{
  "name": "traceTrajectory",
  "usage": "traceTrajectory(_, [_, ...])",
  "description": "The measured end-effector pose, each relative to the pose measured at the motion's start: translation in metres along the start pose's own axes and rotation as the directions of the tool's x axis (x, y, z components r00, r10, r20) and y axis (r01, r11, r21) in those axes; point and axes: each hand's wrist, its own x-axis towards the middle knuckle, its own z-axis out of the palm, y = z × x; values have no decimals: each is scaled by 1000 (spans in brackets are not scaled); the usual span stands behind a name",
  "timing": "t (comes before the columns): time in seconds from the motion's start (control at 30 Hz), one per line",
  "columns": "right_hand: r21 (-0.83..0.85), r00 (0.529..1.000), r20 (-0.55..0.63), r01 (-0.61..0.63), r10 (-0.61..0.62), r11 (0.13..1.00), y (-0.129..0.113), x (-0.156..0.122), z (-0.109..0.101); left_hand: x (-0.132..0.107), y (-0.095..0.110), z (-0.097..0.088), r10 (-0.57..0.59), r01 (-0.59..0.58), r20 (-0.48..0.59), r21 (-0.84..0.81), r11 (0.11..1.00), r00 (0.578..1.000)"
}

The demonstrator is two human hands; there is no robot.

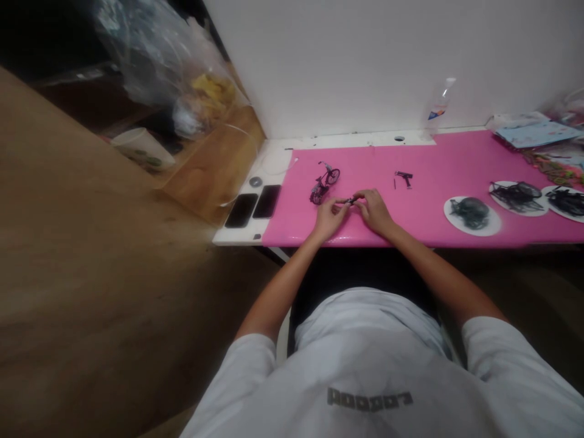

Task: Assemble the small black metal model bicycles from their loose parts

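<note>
Between my fingertips, just above the pink table covering (365,164), is a small dark part (350,201), too small to make out fully. My left hand (329,218) pinches it from the left, and my right hand (375,210) pinches it from the right. Just beyond my left hand stands a miniature bicycle (325,182) with dark wheels and frame. Up and to the right of my right hand lies a black pistol-shaped piece (404,177), with a thin dark stick (395,183) beside it.
White plates (495,225) with dark parts sit at the right. Two phones (241,211) and a round metal disc (256,181) lie at the table's left end. A plastic bottle (440,106) stands by the wall; papers (538,131) are stacked far right.
</note>
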Motion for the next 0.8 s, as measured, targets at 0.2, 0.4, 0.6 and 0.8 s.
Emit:
traceTrajectory(0.2, [-56,1000,23,-5,6,998,-8,0,-4,0,5,-1,2,2,-75,43,999,997])
traceTrajectory(0.4, [-42,994,104,22,-18,999,-10,0,-8,-2,8,-2,16,-13,-49,54,998,999])
traceTrajectory(0.6, [-31,994,104,40,-36,999,-9,0,-6,-1,6,-2,30,-28,-29,63,998,999])
traceTrajectory(0.8, [-24,994,87,62,-59,998,-7,0,-4,-3,18,-2,166,-158,-19,223,962,986])
